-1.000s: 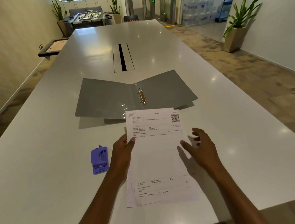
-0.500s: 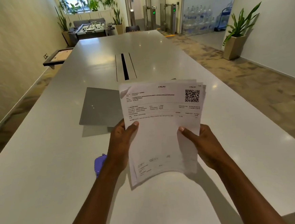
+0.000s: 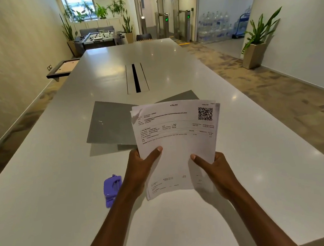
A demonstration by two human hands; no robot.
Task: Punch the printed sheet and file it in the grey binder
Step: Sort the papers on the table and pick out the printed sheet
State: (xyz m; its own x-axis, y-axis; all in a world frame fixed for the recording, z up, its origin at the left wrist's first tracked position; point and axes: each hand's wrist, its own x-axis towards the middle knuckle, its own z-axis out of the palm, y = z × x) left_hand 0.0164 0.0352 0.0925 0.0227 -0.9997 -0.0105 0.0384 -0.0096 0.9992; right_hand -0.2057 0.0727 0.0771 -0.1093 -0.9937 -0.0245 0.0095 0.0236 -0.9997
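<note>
I hold the printed sheet (image 3: 176, 141), a small stack of white pages with a QR code at the top right, upright above the table. My left hand (image 3: 141, 167) grips its left edge with the thumb on the front. My right hand (image 3: 215, 169) grips the lower right edge the same way. Behind the pages the grey binder (image 3: 109, 123) lies open flat on the table; the paper hides its rings and most of its right cover. A purple hole punch (image 3: 112, 189) lies on the table just left of my left wrist.
The long white table (image 3: 47, 199) stretches away, with a black cable slot (image 3: 136, 78) in its middle beyond the binder. A framed board (image 3: 64, 68) juts out at the far left edge. A potted plant (image 3: 256, 45) stands on the floor at the right.
The pages lay flat on the table under my left hand a second ago. Both hands have since lifted them upright in front of the binder, and my view has tilted up.
</note>
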